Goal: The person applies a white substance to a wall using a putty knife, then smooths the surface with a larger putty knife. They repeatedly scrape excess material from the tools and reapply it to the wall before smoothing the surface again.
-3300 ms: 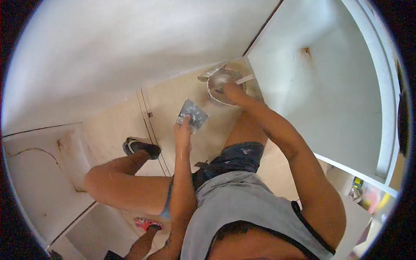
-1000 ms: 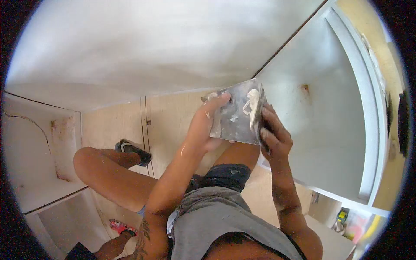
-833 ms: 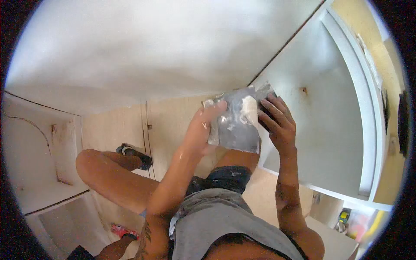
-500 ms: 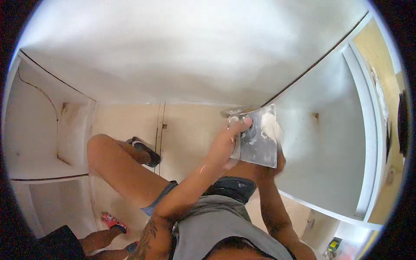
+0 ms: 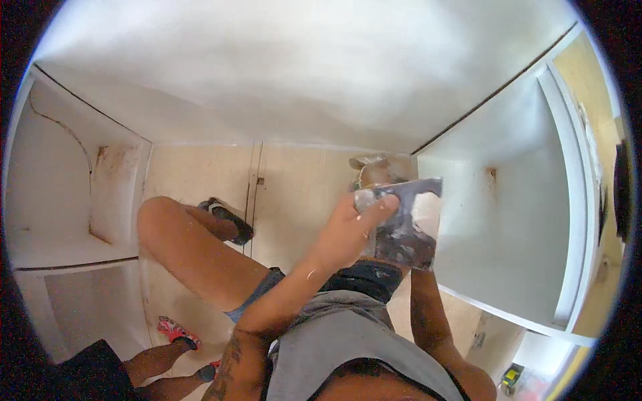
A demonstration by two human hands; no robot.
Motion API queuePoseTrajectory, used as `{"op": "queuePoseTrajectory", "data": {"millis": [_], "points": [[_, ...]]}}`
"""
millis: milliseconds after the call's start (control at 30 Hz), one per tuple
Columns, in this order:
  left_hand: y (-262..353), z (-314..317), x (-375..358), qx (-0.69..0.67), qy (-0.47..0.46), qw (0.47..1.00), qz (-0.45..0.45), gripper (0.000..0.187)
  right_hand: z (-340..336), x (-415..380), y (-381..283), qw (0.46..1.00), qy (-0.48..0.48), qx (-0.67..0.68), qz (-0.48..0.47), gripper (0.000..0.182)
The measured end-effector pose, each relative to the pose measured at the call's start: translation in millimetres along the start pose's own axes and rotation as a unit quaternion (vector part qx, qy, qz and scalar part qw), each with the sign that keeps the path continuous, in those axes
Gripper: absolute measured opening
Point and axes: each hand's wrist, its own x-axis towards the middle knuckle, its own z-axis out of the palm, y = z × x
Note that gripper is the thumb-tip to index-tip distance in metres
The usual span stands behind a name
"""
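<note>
A thin, square grey plate (image 5: 406,237), smeared with white paste, is in my left hand (image 5: 348,230). The thumb lies across its left part and the other fingers go underneath. A thick white lump of paste (image 5: 426,214) sits near the plate's right edge. My right forearm (image 5: 428,301) reaches up beneath the plate. The right hand itself is hidden behind it, so I cannot see its fingers or whether it holds anything. The plate is tilted over my lap.
A white panel (image 5: 281,80) stands ahead, with open white compartments at left (image 5: 60,200) and right (image 5: 495,220). Another person's leg (image 5: 157,361) and red shoe (image 5: 177,331) are at lower left. A yellow-black object (image 5: 511,377) lies at lower right.
The plate and my left hand have shifted slightly right and down in view. My right hand, partly visible at the plate's edge before, is now hidden behind it.
</note>
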Motion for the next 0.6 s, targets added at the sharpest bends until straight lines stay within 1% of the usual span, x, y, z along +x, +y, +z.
{"op": "queuePoseTrajectory", "data": {"millis": [33,67,100,133,167,200,233,267,300,333,367,400,433,467,533,567,600], "points": [[-3,-7,3,-0.002,0.003,1.000,0.004,0.034,6,-4,-112,0.952,0.022,0.305,-0.005,0.038],[-9,-11,8,-0.096,0.030,0.994,-0.037,0.033,8,2,-158,0.923,0.093,0.353,0.119,0.031],[-10,-15,9,-0.187,0.053,0.978,-0.080,0.032,-3,-2,-178,0.863,0.063,0.461,0.197,0.034],[-9,-15,9,-0.186,0.052,0.978,-0.081,0.032,-12,-7,-186,0.783,0.032,0.559,0.269,0.038],[-11,-11,13,-0.246,0.045,0.965,-0.082,0.032,-34,-26,-113,0.782,0.036,0.561,0.270,0.038],[-13,-10,13,-0.306,0.035,0.948,-0.085,0.032,-51,-49,-45,0.814,-0.103,0.549,0.159,0.041],[-17,-7,11,-0.305,0.029,0.947,-0.094,0.032,-40,-47,8,0.822,-0.235,0.516,0.045,0.044],[-22,-5,8,-0.250,0.038,0.966,-0.061,0.033,-41,-72,-36,0.826,-0.221,0.516,0.046,0.044],[-37,-5,12,-0.192,0.046,0.980,-0.024,0.033,-18,-55,-85,0.946,-0.119,0.284,-0.101,0.048],[-45,-4,11,-0.190,0.036,0.981,-0.035,0.033,-2,-21,-143,0.973,-0.005,0.020,-0.229,0.052],[-54,-6,8,-0.129,0.052,0.990,-0.013,0.035,3,-5,-141,0.974,0.005,0.015,-0.224,0.052],[-58,-6,9,-0.066,0.067,0.995,0.013,0.037,8,14,-135,0.966,0.033,0.256,0.029,0.050],[-56,-5,7,-0.066,0.063,0.996,0.013,0.037,10,23,-134,0.837,0.052,0.470,0.274,0.048],[-51,-5,5,-0.080,0.057,0.995,0.019,0.037,10,23,-136,0.837,0.051,0.472,0.271,0.048],[-46,-9,4,-0.092,0.066,0.993,0.038,0.038,6,21,-148,0.843,0.057,0.508,0.168,0.037],[-48,-18,6,-0.156,0.085,0.984,0.030,0.037,7,16,-154,0.797,0.079,0.567,0.193,0.031],[-50,-24,7,-0.218,0.103,0.970,0.026,0.036,-7,9,-158,0.774,0.013,0.602,0.194,0.027]]}}
